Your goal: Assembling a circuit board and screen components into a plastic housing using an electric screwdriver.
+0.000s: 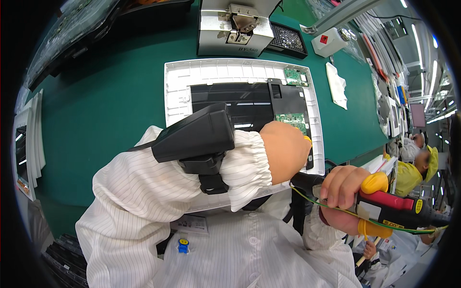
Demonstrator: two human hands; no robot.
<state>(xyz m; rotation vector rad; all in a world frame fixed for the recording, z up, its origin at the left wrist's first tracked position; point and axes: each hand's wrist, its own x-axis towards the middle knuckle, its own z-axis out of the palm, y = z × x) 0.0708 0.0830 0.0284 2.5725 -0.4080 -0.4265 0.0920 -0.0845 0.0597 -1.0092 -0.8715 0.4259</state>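
Note:
My right hand (346,189) is wrapped round a red and black electric screwdriver (401,205) with a yellow-green wire along it. Yellow finger cots cover some of its fingers. The tool's narrow black end points left, close beside my left hand (287,150). That hand is curled over the right side of a white plastic frame (315,115), next to a green circuit board (291,118); its fingertips and anything in them are mostly hidden. Inside the frame lie a dark glossy panel (230,95) and a black plate (289,102). A second small board (296,77) sits at the far right corner.
Beyond the frame stands a metal box-shaped machine (235,36), with a black tray of screws (288,41) beside it. A white bottle (329,43) and a white cloth (337,85) lie farther right. A black device (194,137) is strapped to my left forearm. Co-workers are at right.

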